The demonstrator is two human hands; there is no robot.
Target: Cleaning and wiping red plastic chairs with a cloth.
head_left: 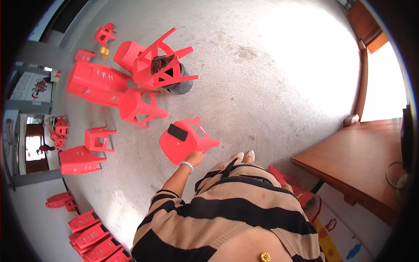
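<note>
My left hand (194,159) grips the edge of a red plastic stool (171,148) in front of me, near my pale shoes. A black phone (178,132) lies flat on that stool's seat. My right hand (286,187) is mostly hidden behind my striped knitwear at my right side, beside a red object (275,173) that I cannot make out fully; its fingers do not show.
Several red stools (98,81) stand or lie stacked at left, one upturned over a dark bucket (181,87) with a brown item. A wooden table (345,153) flanks me at right. A distant person (41,149) is at far left. Grey floor (257,87) spreads ahead.
</note>
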